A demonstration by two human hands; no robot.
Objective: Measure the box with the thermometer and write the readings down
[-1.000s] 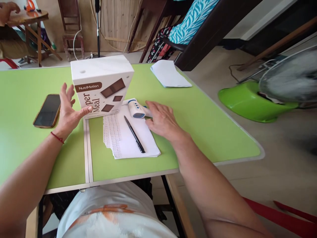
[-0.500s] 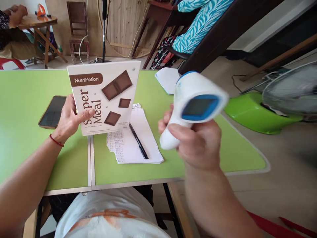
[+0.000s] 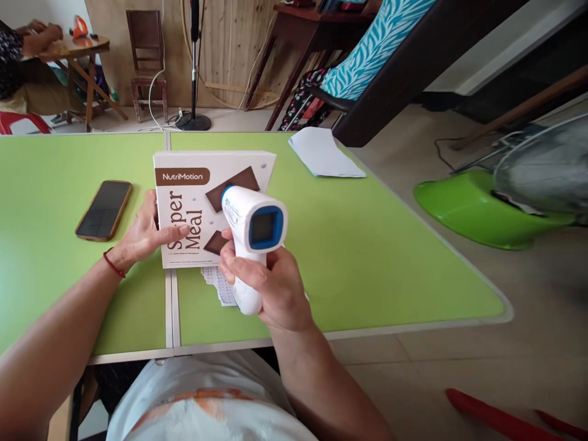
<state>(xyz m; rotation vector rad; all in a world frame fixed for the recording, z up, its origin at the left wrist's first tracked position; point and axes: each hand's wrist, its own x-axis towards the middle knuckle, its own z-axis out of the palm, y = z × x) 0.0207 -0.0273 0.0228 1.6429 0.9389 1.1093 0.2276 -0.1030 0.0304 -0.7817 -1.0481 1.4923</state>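
My left hand [image 3: 146,229] grips the left side of a white NutriMotion box [image 3: 184,160], thumb on its front, and holds it tilted above the table. Brown lettering and chocolate pieces are printed on the box. Wrapped round the handle of a white and blue infrared thermometer [image 3: 250,269] is my right hand [image 3: 271,285]. The thermometer points at the box front and covers part of it; its small screen looks dark. Printed papers [image 3: 219,283] lie under the box, mostly hidden. Left of the box a phone [image 3: 104,209] rests face up.
The green table [image 3: 367,257] has a metal-trimmed seam. Folded white paper [image 3: 324,153] lies at its far right. Beyond stand a chair [image 3: 144,52], a black pole stand [image 3: 193,119] and a green fan base [image 3: 468,211]. A person [image 3: 32,67] sits at a round table.
My right hand has brought the thermometer leftward and down, in front of the box. The box sits slightly lower and farther right in view. The pen is now hidden.
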